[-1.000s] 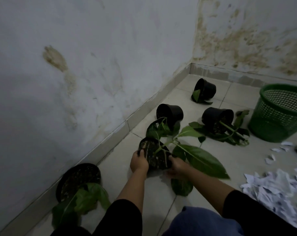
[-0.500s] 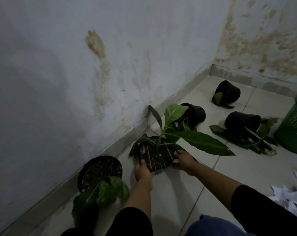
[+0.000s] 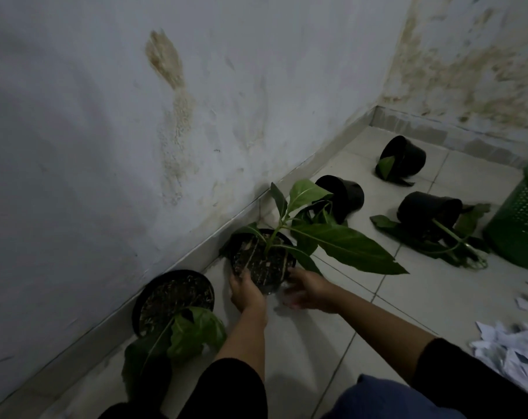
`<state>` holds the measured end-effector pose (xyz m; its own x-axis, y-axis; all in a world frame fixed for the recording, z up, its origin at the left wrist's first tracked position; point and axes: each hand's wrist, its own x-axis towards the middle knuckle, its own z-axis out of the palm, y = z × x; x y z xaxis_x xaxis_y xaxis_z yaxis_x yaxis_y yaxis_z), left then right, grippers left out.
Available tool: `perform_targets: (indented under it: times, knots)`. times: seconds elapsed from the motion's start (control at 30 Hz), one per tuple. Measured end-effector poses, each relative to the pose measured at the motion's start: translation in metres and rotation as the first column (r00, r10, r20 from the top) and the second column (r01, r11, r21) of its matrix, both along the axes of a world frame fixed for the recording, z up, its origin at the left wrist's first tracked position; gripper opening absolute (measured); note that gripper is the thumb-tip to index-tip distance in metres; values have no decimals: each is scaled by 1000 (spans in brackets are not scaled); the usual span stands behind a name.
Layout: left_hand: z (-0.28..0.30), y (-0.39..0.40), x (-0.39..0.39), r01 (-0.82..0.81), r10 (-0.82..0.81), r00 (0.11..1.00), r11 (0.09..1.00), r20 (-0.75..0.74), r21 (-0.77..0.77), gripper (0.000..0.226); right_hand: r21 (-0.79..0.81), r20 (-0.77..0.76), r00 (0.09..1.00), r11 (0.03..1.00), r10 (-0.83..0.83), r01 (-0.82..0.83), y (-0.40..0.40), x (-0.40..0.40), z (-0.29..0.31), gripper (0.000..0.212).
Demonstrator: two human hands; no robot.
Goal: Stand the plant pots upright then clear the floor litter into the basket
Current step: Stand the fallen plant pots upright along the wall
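The held pot point(image 3: 261, 261), tilted on its side a second ago, is now stood upright on the floor tiles just beside the skirting of the left wall point(image 3: 135, 146), its plant rising above the rim. The pot's near side is gripped by the left hand point(image 3: 246, 290), fingers curled round the wall; the right hand point(image 3: 309, 288) is blurred, fingers loosely spread and just off the pot, apparently releasing. A second upright pot point(image 3: 173, 297) is seen nearer the camera from the held pot. Beyond the held pot three pots point(image 3: 344, 196) point(image 3: 403, 158) point(image 3: 429, 208) lie toppled, so righting is judged partly done. Right of it, paper litter point(image 3: 507, 349) and the green basket point(image 3: 519, 225) remain unaddressed
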<state>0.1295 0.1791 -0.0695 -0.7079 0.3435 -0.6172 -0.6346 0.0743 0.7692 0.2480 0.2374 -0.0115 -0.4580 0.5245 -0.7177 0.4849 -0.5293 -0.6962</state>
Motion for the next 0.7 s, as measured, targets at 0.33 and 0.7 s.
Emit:
perform_targets:
  times: [0.33, 0.7]
  knots:
    - [2, -2, 4, -137, 137, 991, 989, -6, -49, 41, 558, -89, 972, 798, -216, 228, 24, 18, 5, 29]
    - [24, -7, 2, -249, 250, 967, 967, -37, 47, 33, 601, 26, 1000, 799, -13, -5, 19, -11, 3, 40]
